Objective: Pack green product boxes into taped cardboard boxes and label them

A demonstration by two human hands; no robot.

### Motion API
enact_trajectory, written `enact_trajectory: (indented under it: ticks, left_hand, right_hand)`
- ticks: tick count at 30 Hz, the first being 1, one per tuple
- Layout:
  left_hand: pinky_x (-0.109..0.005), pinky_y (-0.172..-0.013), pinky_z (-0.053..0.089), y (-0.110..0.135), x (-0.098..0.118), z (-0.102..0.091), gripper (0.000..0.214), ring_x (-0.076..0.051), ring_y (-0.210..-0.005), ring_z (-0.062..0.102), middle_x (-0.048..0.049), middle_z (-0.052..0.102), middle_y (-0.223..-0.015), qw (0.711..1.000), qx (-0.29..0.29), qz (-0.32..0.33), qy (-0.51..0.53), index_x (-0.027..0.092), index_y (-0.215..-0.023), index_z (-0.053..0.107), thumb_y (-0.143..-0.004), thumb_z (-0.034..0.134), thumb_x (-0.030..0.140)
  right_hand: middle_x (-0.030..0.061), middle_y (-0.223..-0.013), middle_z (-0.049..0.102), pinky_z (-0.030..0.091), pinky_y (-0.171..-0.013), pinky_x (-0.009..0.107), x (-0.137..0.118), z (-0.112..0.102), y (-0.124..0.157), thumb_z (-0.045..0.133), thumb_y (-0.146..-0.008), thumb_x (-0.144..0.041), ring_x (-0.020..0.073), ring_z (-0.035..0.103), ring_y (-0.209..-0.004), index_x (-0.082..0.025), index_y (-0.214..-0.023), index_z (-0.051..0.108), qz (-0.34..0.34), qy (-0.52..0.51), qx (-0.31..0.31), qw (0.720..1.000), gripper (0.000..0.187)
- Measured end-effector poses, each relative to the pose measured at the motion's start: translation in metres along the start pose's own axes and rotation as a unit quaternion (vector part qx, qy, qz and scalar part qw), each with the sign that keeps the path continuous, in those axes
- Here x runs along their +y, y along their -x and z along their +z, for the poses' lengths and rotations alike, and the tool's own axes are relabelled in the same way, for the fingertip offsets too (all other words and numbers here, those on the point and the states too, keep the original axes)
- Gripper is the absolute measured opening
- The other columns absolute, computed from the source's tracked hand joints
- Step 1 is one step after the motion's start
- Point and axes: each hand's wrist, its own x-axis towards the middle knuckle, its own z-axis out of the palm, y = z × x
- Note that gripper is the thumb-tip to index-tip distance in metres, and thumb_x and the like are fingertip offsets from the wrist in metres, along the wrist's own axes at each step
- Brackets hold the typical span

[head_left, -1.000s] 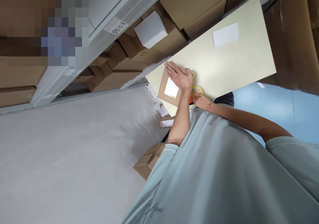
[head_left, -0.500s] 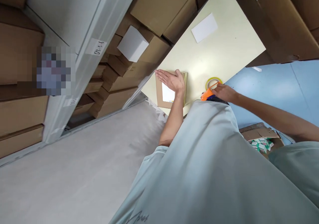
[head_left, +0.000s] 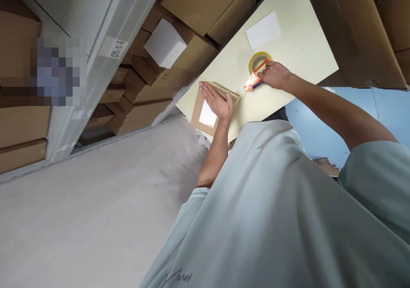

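Note:
My left hand point(head_left: 218, 103) lies flat on a small cardboard box point(head_left: 196, 113), its fingers stretched out together across the top. A white label point(head_left: 207, 116) shows on the box beside the palm. To the right, my right hand point(head_left: 276, 74) is closed around an orange tape dispenser point(head_left: 253, 81) that carries a yellow-rimmed roll of tape point(head_left: 252, 64). The dispenser is over the pale tabletop point(head_left: 307, 44), apart from the box. My fingers hide most of its handle.
A white paper sheet point(head_left: 263, 30) lies farther up the table. Left of the table, shelving with a grey beam point(head_left: 96, 66) holds several cardboard boxes and a white box point(head_left: 165, 43). A large carton point(head_left: 355, 36) stands at the right, above a blue floor point(head_left: 358, 117).
My right hand has moved the tape dispenser from the table's near edge up and left over the tabletop. The box under my left hand has turned slightly.

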Motion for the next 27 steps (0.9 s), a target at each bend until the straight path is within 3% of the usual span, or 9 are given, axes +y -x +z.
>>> enact_trajectory:
  ticks: [3,7,11,14,17,21,24,27]
  left_hand:
    - [-0.048,-0.149,-0.002,0.007,-0.005,-0.001,0.098,-0.03,-0.182,-0.009,-0.0188,0.009,-0.195,1.0,0.0,0.02,0.015,0.006,-0.183,0.025,-0.102,0.069,0.038]
    - [-0.047,-0.149,0.001,0.01,-0.004,0.001,0.092,-0.029,-0.183,-0.003,-0.0178,0.014,-0.195,0.999,0.008,0.025,0.043,0.009,-0.18,0.03,-0.099,0.069,0.032]
    - [-0.051,-0.15,0.004,-0.003,0.01,0.012,0.088,-0.031,-0.183,-0.005,-0.0165,0.011,-0.196,0.995,0.059,-0.045,0.064,0.012,-0.174,0.037,-0.095,0.074,0.027]
    - [-0.058,-0.149,0.001,-0.013,0.021,0.022,0.08,-0.03,-0.182,-0.011,-0.0127,0.012,-0.196,0.985,0.099,-0.111,0.084,0.016,-0.176,0.035,-0.103,0.067,0.027]
    - [-0.055,-0.149,-0.003,-0.016,0.027,0.025,0.077,-0.025,-0.182,-0.011,-0.0123,0.016,-0.196,0.981,0.107,-0.132,0.096,0.013,-0.18,0.029,-0.109,0.057,0.023]
    - [-0.049,-0.15,-0.005,-0.012,0.029,0.019,0.078,-0.021,-0.182,-0.01,-0.0098,0.017,-0.196,0.98,0.094,-0.133,0.114,0.012,-0.183,0.026,-0.11,0.053,0.022]
    - [-0.047,-0.15,-0.004,-0.011,0.03,0.014,0.078,-0.019,-0.182,-0.009,-0.0049,0.017,-0.196,0.978,0.085,-0.136,0.13,0.018,-0.184,0.026,-0.11,0.051,0.024]
    - [-0.048,-0.15,-0.002,-0.011,0.035,0.012,0.078,-0.021,-0.182,-0.007,-0.0043,0.02,-0.195,0.978,0.082,-0.138,0.13,0.019,-0.184,0.028,-0.109,0.051,0.025]
  right_hand:
    - [0.0206,-0.114,0.085,0.05,-0.113,0.051,-0.002,-0.005,-0.032,0.041,-0.11,-0.011,0.0265,0.079,-0.111,0.001,-0.142,0.066,-0.063,0.064,-0.039,0.995,0.042]
    - [0.022,-0.119,0.085,0.052,-0.112,0.052,-0.001,-0.006,-0.047,0.043,-0.111,-0.016,0.0277,0.079,-0.113,0.001,-0.144,0.065,-0.107,0.073,-0.048,0.99,0.043]
    - [0.021,-0.123,0.084,0.052,-0.112,0.053,0.004,-0.008,-0.048,0.024,-0.12,-0.023,0.0263,0.077,-0.117,0.001,-0.138,0.067,-0.117,0.038,-0.037,0.992,0.053]
    - [0.0217,-0.122,0.084,0.052,-0.112,0.051,0.015,-0.017,-0.05,0.018,-0.121,-0.02,0.0239,0.077,-0.115,0.002,-0.133,0.069,-0.143,0.033,-0.038,0.988,0.056]
    - [0.0248,-0.116,0.084,0.051,-0.112,0.049,0.032,-0.027,-0.056,0.02,-0.119,-0.017,0.0242,0.078,-0.114,0.006,-0.127,0.069,-0.192,0.03,-0.053,0.979,0.055]
    - [0.0177,-0.115,0.086,0.051,-0.112,0.049,0.051,-0.039,-0.068,0.019,-0.118,-0.018,0.0243,0.079,-0.118,-0.004,-0.122,0.073,-0.187,-0.014,-0.065,0.98,0.056]
    - [0.0157,-0.117,0.086,0.05,-0.114,0.05,0.049,-0.051,-0.072,0.027,-0.119,-0.025,0.0266,0.079,-0.118,-0.008,-0.127,0.073,-0.177,-0.006,-0.084,0.981,0.049]
    - [0.0228,-0.123,0.084,0.049,-0.115,0.048,0.034,-0.065,-0.068,0.047,-0.116,-0.035,0.0312,0.078,-0.119,-0.002,-0.137,0.069,-0.187,0.09,-0.127,0.97,0.044]
